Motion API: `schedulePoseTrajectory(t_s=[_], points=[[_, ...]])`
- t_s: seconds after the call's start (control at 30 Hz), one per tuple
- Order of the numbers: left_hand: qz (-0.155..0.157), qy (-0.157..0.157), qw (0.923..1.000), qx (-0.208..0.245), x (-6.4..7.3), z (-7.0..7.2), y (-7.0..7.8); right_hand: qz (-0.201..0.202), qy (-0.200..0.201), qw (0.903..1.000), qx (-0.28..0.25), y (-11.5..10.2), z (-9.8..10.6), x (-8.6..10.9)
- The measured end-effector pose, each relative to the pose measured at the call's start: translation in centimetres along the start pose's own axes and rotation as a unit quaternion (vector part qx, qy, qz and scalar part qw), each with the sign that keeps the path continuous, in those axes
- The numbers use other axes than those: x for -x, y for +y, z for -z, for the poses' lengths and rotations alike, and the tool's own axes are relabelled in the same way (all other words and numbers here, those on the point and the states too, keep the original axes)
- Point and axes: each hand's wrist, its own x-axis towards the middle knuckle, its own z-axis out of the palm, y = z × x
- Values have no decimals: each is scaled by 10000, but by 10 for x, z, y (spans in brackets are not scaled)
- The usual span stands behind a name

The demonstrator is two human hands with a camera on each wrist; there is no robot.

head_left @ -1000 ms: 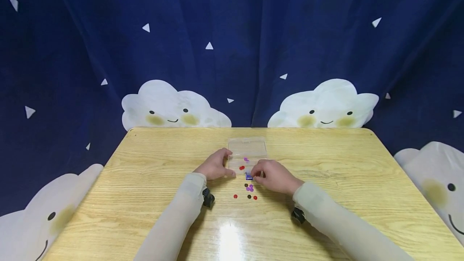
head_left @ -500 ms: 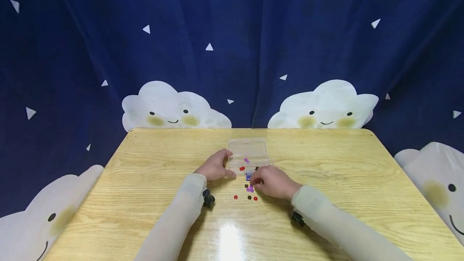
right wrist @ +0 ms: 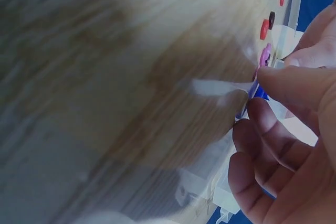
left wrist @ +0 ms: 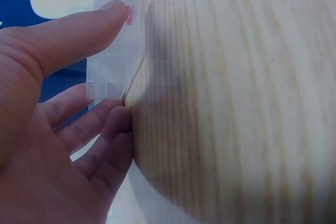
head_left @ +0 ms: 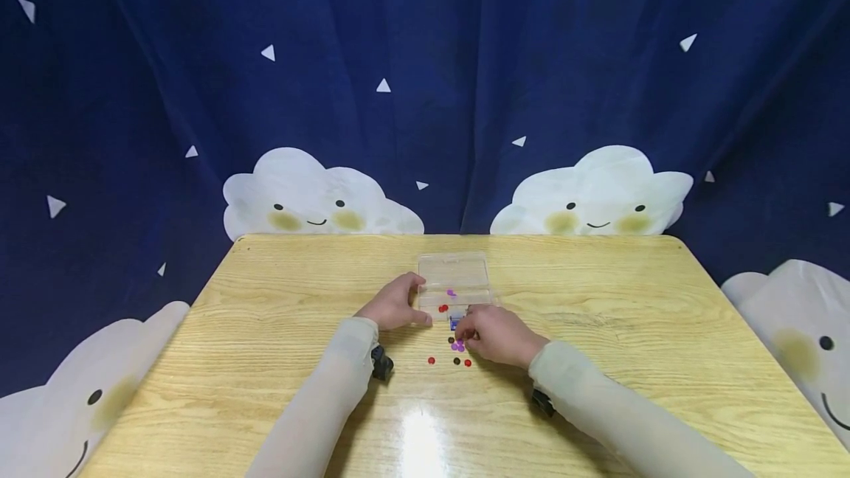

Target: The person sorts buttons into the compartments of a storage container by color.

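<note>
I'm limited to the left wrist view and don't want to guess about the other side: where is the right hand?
Observer: The head view shows the right hand just right of a small blue item; whether the fingers touch it, I can't tell.
Operator: Is anything lying loose on the table?
Observer: Yes. Nearest the bottom edge of the head view, a black piece lies between two red pieces.
Operator: I see only something reddish at the clear box. Any other colour there?
Observer: Purple: the head view shows purple pieces within its outline, farther back than the reddish ones.
</note>
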Motion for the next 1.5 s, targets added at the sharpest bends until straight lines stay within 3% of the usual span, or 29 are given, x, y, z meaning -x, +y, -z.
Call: schedulePoseTrajectory(t_s=[0.77,1.17,1.5], points=[[-21,70,10000,-34,1,1,1,-123,214,9995,200,-4,-3,-3],[-26,79,10000,45,-1,-1,0,-312,100,9992,232,-6,-4,-3],[-51,62,10000,12,0,0,0,-54,69,9995,297,-4,-1,-2]])
